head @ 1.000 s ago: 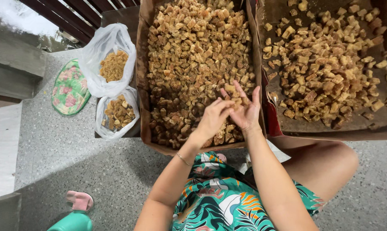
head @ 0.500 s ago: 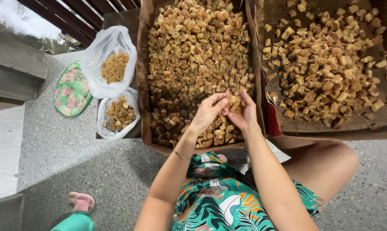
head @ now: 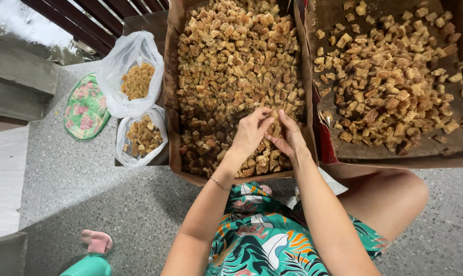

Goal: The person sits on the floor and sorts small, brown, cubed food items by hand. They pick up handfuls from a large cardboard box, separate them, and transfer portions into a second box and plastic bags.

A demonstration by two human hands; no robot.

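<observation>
Both hands together now over the near end of the left cardboard box [head: 176, 128] — left hand [head: 249, 134] and right hand [head: 289, 139] touching, fingers curled round a small golden-brown chunk [head: 273, 125] pinched between them. A second ago spread apart, right fingers fanned open above the heap; since then drawn in and closed on that one piece. Looks like a single piece singled out from the pile for working between the fingertips — splitting or picking over, hard to tell which. Box crowded with chunks [head: 231, 66]; right-hand box [head: 323, 138] thinly covered with darker pieces [head: 390, 87]. Two clear plastic bags [head: 134, 76] of crumbled bits beside the left box, on the speckled floor [head: 88, 194].
</observation>
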